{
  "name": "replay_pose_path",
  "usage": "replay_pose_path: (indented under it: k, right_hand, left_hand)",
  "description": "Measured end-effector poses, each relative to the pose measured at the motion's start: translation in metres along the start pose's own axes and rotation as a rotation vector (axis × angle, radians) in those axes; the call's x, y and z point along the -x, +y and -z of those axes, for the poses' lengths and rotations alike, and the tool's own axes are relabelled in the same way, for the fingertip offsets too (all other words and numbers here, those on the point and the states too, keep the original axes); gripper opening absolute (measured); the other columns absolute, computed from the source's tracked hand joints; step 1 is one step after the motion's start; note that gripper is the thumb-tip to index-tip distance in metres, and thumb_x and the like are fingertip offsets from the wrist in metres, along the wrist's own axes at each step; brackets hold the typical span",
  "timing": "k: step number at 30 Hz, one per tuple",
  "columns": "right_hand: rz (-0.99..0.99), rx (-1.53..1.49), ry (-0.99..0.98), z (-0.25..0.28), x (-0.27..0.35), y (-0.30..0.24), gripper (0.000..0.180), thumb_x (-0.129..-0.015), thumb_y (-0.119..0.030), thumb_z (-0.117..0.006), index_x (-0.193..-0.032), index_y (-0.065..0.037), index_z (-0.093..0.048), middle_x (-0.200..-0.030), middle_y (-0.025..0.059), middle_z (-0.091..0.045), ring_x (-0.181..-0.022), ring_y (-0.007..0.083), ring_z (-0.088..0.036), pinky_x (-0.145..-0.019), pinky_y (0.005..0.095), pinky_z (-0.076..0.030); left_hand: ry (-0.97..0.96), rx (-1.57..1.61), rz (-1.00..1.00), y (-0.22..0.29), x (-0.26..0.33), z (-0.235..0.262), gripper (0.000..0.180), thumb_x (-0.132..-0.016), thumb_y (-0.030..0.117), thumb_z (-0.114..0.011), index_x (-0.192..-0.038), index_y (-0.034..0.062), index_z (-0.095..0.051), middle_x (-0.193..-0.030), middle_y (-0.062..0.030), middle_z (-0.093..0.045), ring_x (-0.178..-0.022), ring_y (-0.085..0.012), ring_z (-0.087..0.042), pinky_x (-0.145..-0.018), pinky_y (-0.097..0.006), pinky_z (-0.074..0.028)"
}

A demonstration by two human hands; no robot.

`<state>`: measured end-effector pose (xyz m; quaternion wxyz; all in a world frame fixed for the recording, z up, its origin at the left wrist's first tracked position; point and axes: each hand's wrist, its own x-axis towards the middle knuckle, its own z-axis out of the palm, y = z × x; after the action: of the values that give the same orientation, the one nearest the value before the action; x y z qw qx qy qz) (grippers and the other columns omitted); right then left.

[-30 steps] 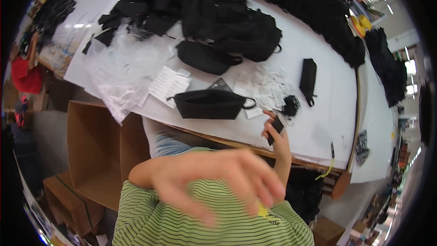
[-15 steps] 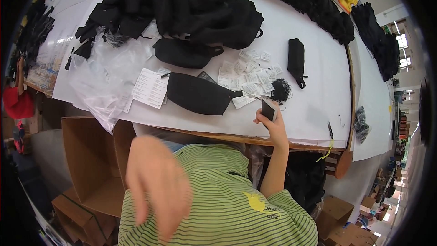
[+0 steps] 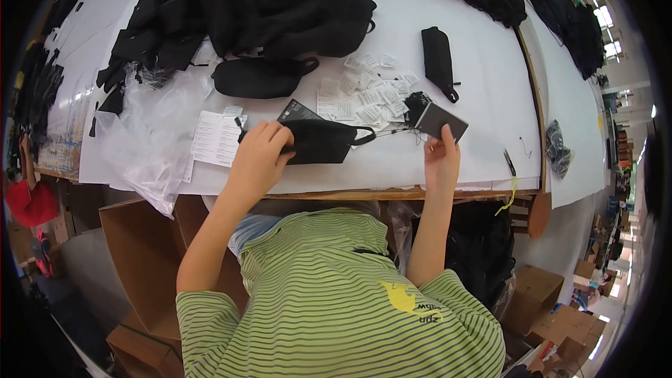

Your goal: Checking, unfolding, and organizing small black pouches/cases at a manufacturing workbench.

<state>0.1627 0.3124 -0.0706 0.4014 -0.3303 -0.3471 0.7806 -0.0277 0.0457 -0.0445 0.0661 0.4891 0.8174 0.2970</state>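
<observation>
My left hand (image 3: pixel 257 155) grips the left end of a flat black pouch (image 3: pixel 323 141) lying near the front edge of the white table (image 3: pixel 483 84). My right hand (image 3: pixel 441 154) holds up a small dark card (image 3: pixel 441 121) by its lower edge, a thin string running from it toward the pouch. A scatter of small white paper tags (image 3: pixel 357 91) lies just behind the pouch, with a black tangle of cord (image 3: pixel 416 103) beside them.
A white printed sheet (image 3: pixel 215 138) and crumpled clear plastic bags (image 3: pixel 150 147) lie left of the pouch. Another black pouch (image 3: pixel 260 77), a heap of black bags (image 3: pixel 280 7) and a narrow black case (image 3: pixel 439 61) sit farther back. Open cardboard boxes (image 3: pixel 140 252) stand under the table.
My left hand has swung from in front of the camera down onto the black pouch. My right hand has lifted the dark card slightly to the right.
</observation>
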Motion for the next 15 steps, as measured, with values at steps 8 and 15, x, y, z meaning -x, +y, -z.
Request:
replay_pose_path:
  k: [8,15]
  right_hand:
    - [-0.323,-0.38,0.06,-0.048,0.005,0.041,0.026,-0.094,-0.037,-0.058,-0.089,-0.012,-0.057,-0.059,-0.0034,-0.035,-0.05,0.0084,-0.029,-0.044,0.0221,-0.024]
    - [-0.09,-0.037,0.248,-0.068,-0.001,0.039,0.034,-0.094,-0.039,-0.057,-0.079,-0.009,-0.055,-0.057,-0.003,-0.041,-0.045,0.0068,-0.034,-0.04,0.0209,-0.026]
  left_hand:
    - [0.015,0.046,-0.136,0.03,0.028,-0.016,0.023,-0.07,-0.001,-0.065,-0.088,0.0035,-0.052,-0.091,-0.0069,-0.057,-0.089,-0.0261,-0.054,-0.08,-0.037,-0.043]
    - [-0.038,0.042,-0.164,0.029,0.03,-0.012,0.023,-0.07,-0.001,-0.066,-0.088,0.0048,-0.053,-0.087,-0.0062,-0.058,-0.087,-0.0254,-0.054,-0.079,-0.036,-0.043]
